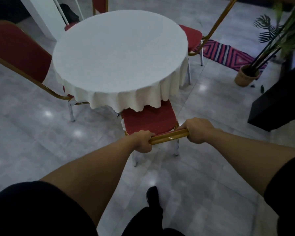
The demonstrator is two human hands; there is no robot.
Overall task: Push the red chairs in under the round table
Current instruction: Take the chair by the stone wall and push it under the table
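Observation:
A round table [119,53] under a white cloth stands in the middle of the floor. The nearest red chair [148,119] has its seat partly under the cloth's front edge. My left hand [142,141] and my right hand [198,129] both grip the gold top bar of its backrest. A second red chair [19,51] stands at the left with its seat under the table. A third red chair [193,37] sits at the right, its seat partly under. A fourth red chair [100,5] is behind the table.
A potted palm in a woven basket [246,75] stands at the right beside a dark cabinet [278,106]. A striped pink rug [228,54] lies behind the right chair. A white pillar [42,16] rises at the back left. My foot [152,196] is on the grey tiles.

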